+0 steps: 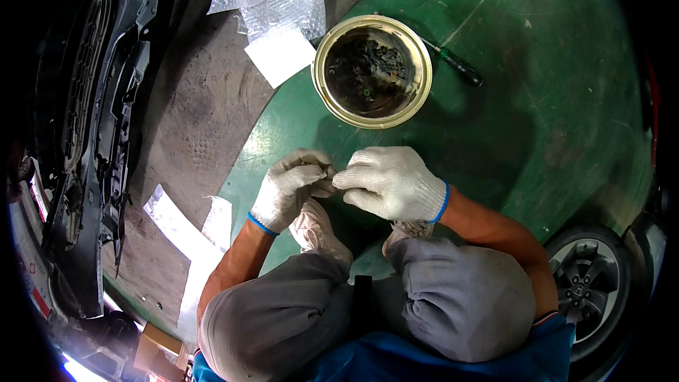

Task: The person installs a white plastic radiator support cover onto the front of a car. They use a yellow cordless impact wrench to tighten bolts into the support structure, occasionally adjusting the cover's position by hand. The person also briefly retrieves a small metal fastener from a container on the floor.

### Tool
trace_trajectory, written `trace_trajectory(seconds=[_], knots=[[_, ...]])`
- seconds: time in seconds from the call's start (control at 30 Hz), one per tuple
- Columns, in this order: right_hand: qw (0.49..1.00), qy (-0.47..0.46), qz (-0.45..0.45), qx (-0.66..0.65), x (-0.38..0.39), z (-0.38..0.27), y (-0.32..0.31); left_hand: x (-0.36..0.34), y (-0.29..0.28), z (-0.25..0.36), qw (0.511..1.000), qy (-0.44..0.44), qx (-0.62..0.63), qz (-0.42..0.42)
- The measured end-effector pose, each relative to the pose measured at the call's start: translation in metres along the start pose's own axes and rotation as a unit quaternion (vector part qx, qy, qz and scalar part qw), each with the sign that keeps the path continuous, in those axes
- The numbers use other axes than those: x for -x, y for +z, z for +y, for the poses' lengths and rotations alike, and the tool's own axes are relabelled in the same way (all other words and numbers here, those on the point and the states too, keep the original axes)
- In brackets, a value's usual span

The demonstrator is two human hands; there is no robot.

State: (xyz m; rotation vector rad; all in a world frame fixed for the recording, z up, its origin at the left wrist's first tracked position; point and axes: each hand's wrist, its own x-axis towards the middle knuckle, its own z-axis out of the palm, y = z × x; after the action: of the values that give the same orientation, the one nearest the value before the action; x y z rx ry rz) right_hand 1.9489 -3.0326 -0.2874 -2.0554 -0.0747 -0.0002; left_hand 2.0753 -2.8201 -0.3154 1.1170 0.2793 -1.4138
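Observation:
Both of my hands wear white knitted gloves with blue cuffs and meet in front of my knees. My left hand [291, 189] is closed, thumb and fingers pinched round a small dark part [327, 171], too small to name. The fingertips of my right hand [393, 181] are pressed together at that same spot, against my left fingers; what they grip is mostly hidden. Just beyond the hands stands an open round tin [424, 92] with a gold-coloured rim. Several small dark clips or fasteners [378, 60] lie on its stained bottom.
A screwdriver [460, 65] with a dark green handle lies right of the tin. Bubble wrap [283, 0] and a white sheet [279, 56] are at its left. A black car bumper [106, 113] stretches along the left side. A car wheel [588, 286] is at my lower right.

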Motion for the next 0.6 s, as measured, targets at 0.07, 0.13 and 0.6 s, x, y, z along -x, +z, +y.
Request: trace_trajectory(seconds=[0.07,0.13,0.6], knots=[[1.0,0.001,-0.018,0.005,0.001,0.001,-0.007,0.0,0.003,0.002,1.0,-0.011,-0.005,0.008],[0.999,-0.002,-0.034,0.017,0.001,0.004,-0.012,0.001,0.005,0.004,1.0,-0.024,-0.002,0.008],[0.902,0.052,0.059,0.424,-0.051,0.017,-0.078,-0.003,0.0,0.005,0.995,-0.048,-0.092,0.007]])
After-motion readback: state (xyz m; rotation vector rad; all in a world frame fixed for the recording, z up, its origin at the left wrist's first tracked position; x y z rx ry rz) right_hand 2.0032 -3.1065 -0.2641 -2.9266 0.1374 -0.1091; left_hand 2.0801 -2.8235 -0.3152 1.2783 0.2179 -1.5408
